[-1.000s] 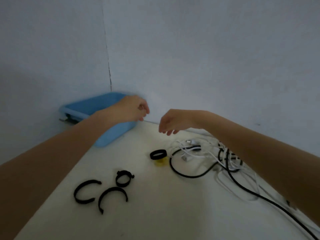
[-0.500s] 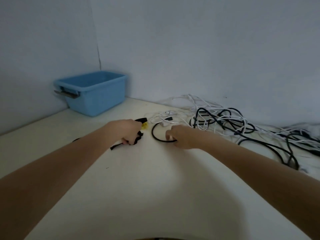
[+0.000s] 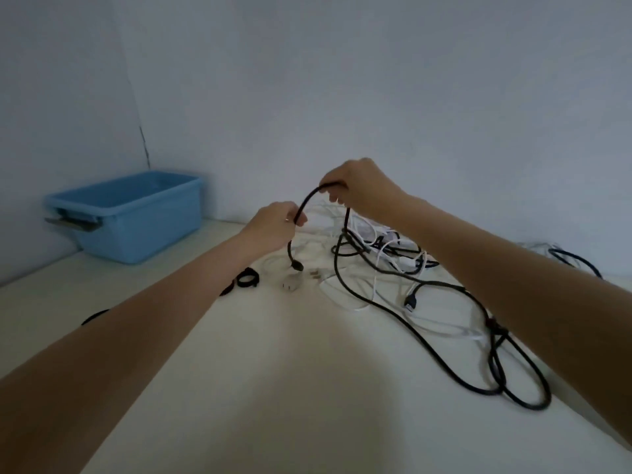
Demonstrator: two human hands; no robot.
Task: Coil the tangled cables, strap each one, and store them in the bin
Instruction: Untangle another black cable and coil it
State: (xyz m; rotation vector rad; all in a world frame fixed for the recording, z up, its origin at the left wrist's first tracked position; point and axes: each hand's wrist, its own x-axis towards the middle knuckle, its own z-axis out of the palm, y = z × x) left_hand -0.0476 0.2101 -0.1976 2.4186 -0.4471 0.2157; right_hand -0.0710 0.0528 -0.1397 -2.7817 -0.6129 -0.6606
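blue bin by wall, contents unseen, tangled cables outside

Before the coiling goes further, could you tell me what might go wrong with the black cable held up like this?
1. The black cable, held by the left hand and right hand, still runs through the white cables; pulling could tighten the tangle or drag them along.
2. Its free plug dangles near the white plug and could snag or knock it.
3. The far loops lie near the table edge and might slip off.
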